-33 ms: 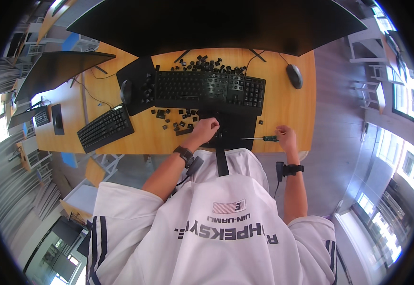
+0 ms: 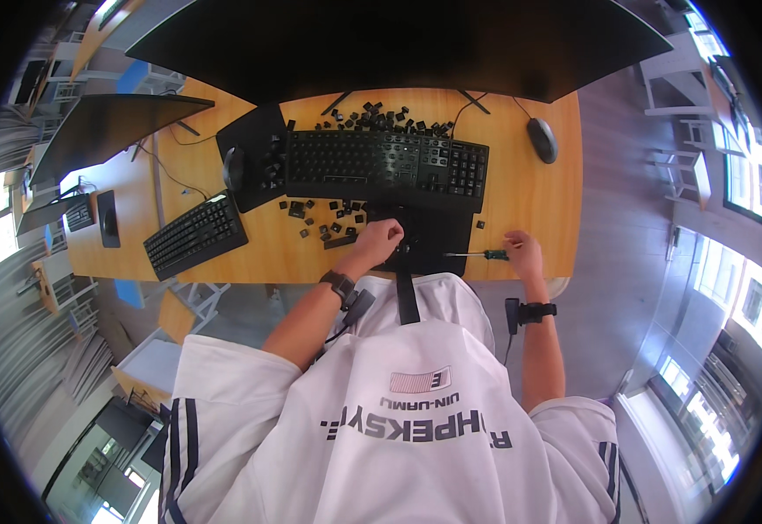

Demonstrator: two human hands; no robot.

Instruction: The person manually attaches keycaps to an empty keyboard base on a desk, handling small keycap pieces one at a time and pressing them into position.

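Observation:
My left hand (image 2: pixel 379 242) is closed, its fingers pressed together above the left part of a black mat (image 2: pixel 451 236) at the desk's front edge. Whatever it may hold is too small or hidden to name. Loose black keycaps (image 2: pixel 337 208) lie just beyond and left of it. To the right, my right hand (image 2: pixel 523 251) has curled fingers around the handle end of a screwdriver (image 2: pixel 493 255), whose thin shaft points left over the mat. Farther back lies a large black keyboard (image 2: pixel 346 162), with many keys removed on its left and middle; keys still sit at its right end.
More keycaps (image 2: pixel 381 118) are heaped behind the keyboard, under a big monitor (image 2: pixel 398 52). A mouse (image 2: pixel 542 140) sits at the right, another mouse (image 2: pixel 234 168) at the left. A second keyboard (image 2: pixel 193 231) and a smaller monitor (image 2: pixel 110 131) occupy the left side.
My right hand has shifted slightly left, covering a little more of the screwdriver's handle. The left hand has stayed almost in place.

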